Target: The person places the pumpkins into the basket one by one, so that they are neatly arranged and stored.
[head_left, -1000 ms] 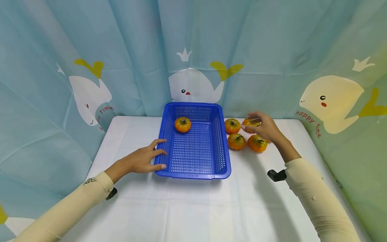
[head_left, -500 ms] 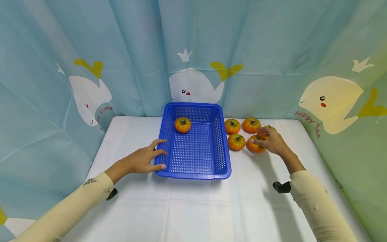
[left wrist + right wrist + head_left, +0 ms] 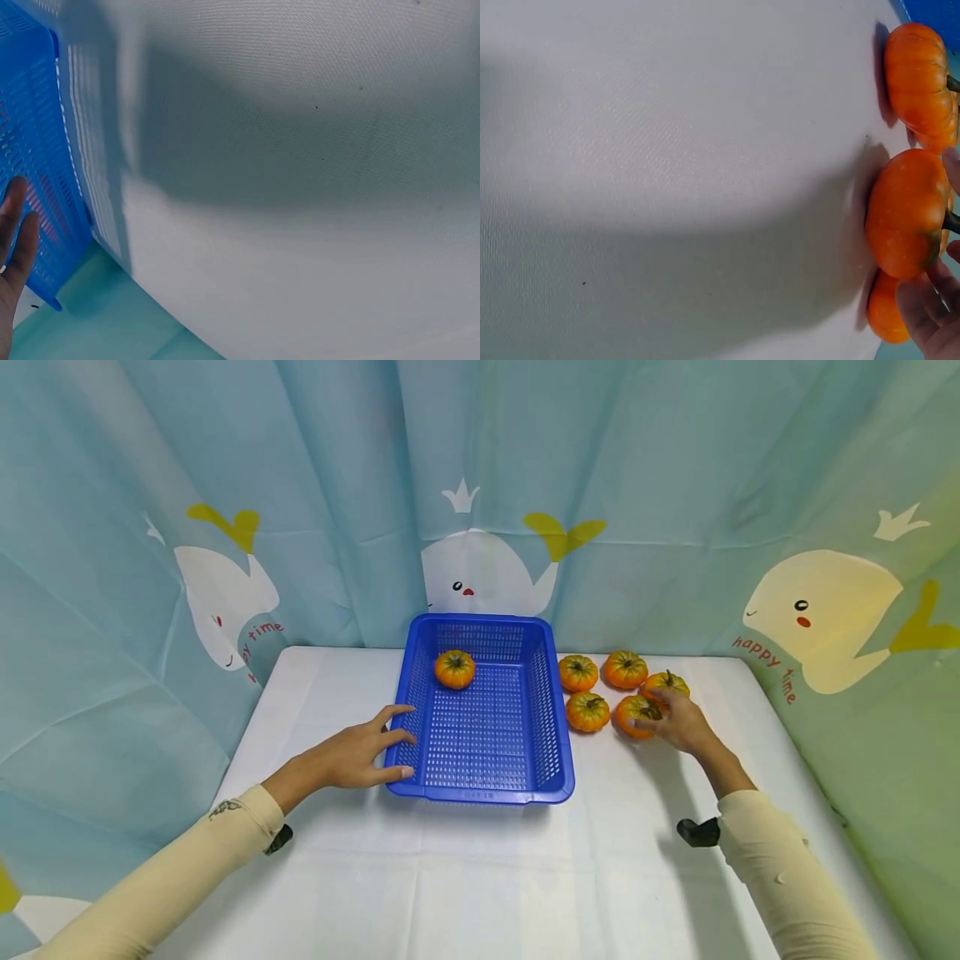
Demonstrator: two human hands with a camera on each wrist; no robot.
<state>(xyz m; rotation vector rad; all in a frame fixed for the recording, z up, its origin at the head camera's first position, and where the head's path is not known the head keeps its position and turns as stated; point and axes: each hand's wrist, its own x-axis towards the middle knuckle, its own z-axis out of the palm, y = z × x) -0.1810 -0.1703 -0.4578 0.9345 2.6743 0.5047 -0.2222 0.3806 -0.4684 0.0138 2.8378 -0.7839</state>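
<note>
A blue plastic basket point(image 3: 555, 781) with perforated walls stands on the white table, holding one small orange pumpkin point(image 3: 454, 670) near its back left corner. My left hand point(image 3: 352, 756) rests at the basket's left rim, fingers spread and fairly straight; the left wrist view shows fingers point(image 3: 24, 247) beside the blue wall. To the right of the basket sit several more pumpkins. My right hand point(image 3: 681, 722) grips the front right pumpkin point(image 3: 906, 214), thumb on one side and fingers on the other. This pumpkin still sits on the table. Part of the hand lies outside the right wrist view.
Close around the right hand are a pumpkin point(image 3: 588, 712) to its left, another pumpkin point(image 3: 626, 669) behind and a pumpkin point(image 3: 670, 683) partly covered by the fingers. One more pumpkin point(image 3: 578, 673) sits beside the basket. A whale-print curtain point(image 3: 660, 593) borders the table.
My right hand has come down from over the back pumpkins toward the front right one and closed around it. The left hand and the basket stay put.
</note>
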